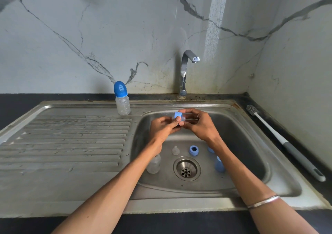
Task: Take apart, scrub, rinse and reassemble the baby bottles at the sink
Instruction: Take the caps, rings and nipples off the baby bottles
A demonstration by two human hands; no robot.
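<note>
A light, wet and likely slippery blue collar ring (178, 115) with its soft teat is pinched over the sink basin (248, 144) by the left hand (164, 126) and right hand (198, 123), best gripped by the ribbed rim.

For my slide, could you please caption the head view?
Both hands twist a blue collar on a clear bottle above the sink.

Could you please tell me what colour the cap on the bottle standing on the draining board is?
Blue cap, in the head view.
</note>
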